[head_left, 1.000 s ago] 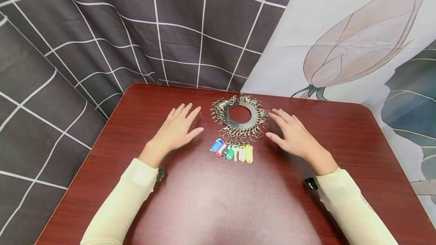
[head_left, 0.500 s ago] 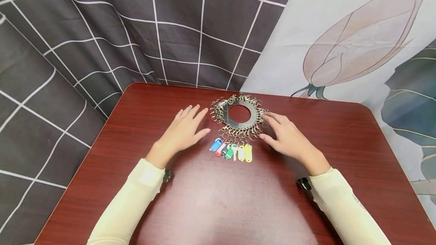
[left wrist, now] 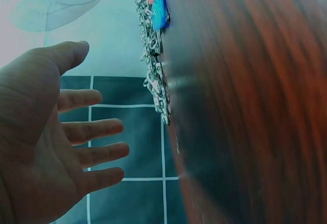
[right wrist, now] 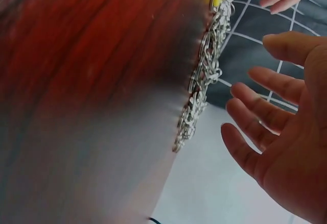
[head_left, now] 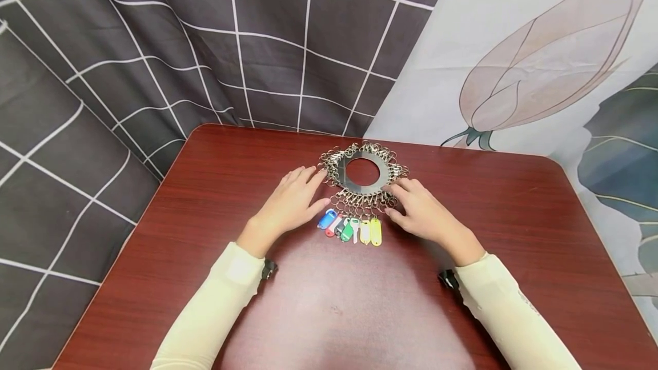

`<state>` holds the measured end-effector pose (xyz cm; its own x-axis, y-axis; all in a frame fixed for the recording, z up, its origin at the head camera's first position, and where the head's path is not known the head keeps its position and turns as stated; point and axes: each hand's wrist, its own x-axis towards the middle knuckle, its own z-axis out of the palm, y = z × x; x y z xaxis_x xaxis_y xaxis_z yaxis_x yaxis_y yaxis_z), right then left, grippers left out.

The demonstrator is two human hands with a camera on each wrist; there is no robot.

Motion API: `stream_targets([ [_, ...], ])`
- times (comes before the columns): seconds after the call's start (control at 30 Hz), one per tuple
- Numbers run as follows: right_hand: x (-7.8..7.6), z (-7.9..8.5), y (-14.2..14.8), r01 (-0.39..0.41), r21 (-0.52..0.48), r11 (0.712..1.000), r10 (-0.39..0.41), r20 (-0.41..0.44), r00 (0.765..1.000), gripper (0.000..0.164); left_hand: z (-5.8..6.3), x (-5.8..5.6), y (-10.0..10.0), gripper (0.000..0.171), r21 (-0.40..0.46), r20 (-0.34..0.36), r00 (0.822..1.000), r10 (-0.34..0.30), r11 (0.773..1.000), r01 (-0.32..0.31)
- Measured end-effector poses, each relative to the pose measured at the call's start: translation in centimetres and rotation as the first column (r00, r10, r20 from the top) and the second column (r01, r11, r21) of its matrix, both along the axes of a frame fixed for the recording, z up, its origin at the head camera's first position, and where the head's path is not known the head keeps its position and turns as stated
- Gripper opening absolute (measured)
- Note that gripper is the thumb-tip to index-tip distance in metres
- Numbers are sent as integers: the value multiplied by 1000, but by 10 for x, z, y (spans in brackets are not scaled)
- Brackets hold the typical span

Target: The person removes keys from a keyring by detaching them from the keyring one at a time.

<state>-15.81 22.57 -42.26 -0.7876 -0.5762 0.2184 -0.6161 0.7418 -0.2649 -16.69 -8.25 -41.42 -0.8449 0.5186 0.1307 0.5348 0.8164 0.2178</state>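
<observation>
The dark ring (head_left: 341, 175), fringed with metal clasps (head_left: 364, 203), lies flat on the table (head_left: 334, 313) toward its far edge, coloured tags (head_left: 346, 232) and a key (head_left: 354, 229) at its near side. Your left hand (head_left: 289, 203) hovers beside it with fingers spread, your right hand (head_left: 422, 210) opposite with fingers apart and slightly bent; a gridded curtain (head_left: 272, 59) hangs beyond the table.
</observation>
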Motion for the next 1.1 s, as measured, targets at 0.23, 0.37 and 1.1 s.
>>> stream_targets([
  [0.23, 1, -3, -5, -25, -11, 1000, 26, 52, 998, 28, -4, 1, 10, 58, 13, -19, 1000, -24, 1000, 24],
  [0.37, 0, -3, -8, -44, -12, 999, 45, 62, 997, 19, -4, 2, 17, 55, 21, -26, 999, -33, 999, 34],
  [1.1, -12, -12, -15, -142, 105, 984, 129, 115, 985, 13, -10, 6, 64, 27, 39, 17, 994, -106, 994, 105],
])
